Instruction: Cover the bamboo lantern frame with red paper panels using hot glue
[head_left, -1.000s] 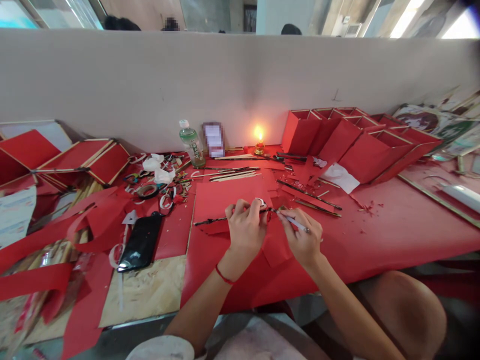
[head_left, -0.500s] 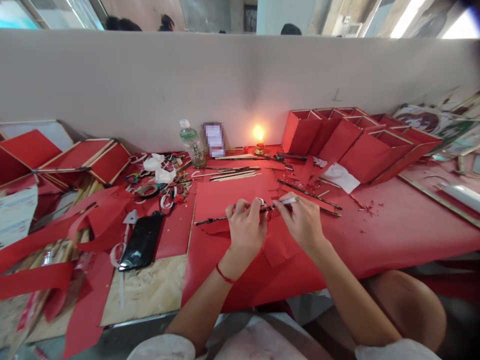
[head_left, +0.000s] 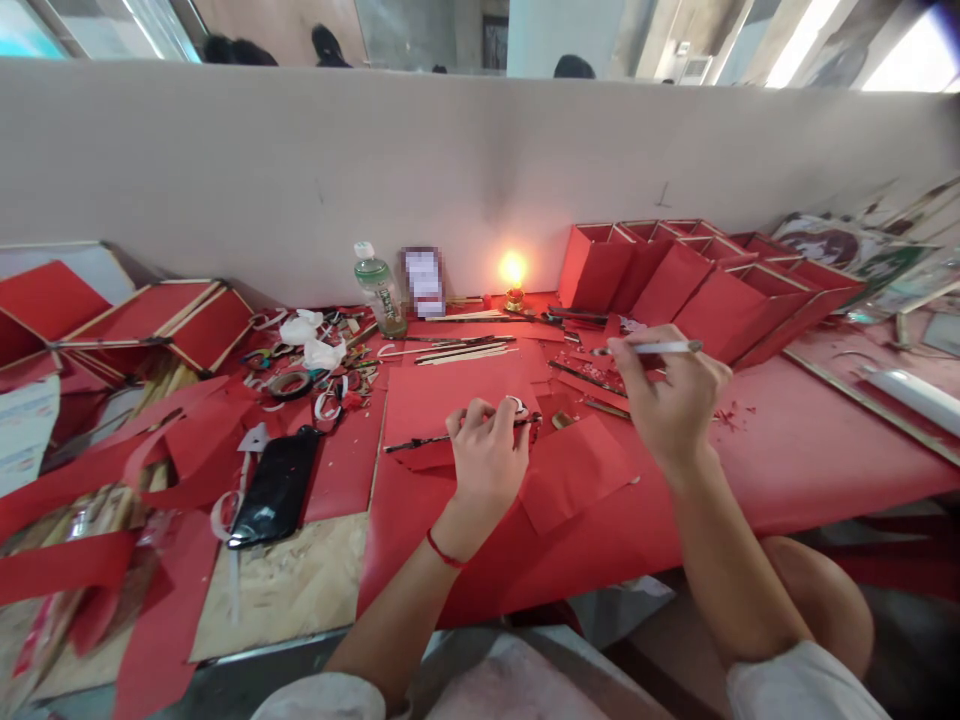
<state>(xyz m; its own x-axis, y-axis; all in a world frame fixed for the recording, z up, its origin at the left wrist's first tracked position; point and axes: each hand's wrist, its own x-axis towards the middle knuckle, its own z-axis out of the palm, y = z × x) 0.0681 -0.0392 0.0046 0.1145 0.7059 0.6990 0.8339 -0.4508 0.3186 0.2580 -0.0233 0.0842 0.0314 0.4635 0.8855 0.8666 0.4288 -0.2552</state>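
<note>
My left hand [head_left: 489, 460] is closed round a thin dark stick [head_left: 420, 442] that lies across the red paper [head_left: 457, 380]. A small white thing [head_left: 517, 405] shows at its fingertips; its kind is unclear. To the right and higher, my right hand [head_left: 675, 405] grips a slender white pen-like tool [head_left: 664, 348], pointing left. Apart from the stick, the tool hangs over the table. Near the left hand's fingertips lies a small brownish piece [head_left: 560, 420] beside a loose red sheet [head_left: 577, 465].
A lit lamp or candle [head_left: 514, 285] glows by the wall, near a bottle [head_left: 380, 290] and a propped phone [head_left: 424, 282]. Red box frames [head_left: 660, 285] stand back right. Left are a black phone [head_left: 276, 488], tape roll [head_left: 289, 385] and red strips [head_left: 67, 560]. Thin sticks [head_left: 465, 350] lie ahead.
My right hand has lifted away from the stick, up and to the right, with the white tool still in it. My left hand stays on the stick.
</note>
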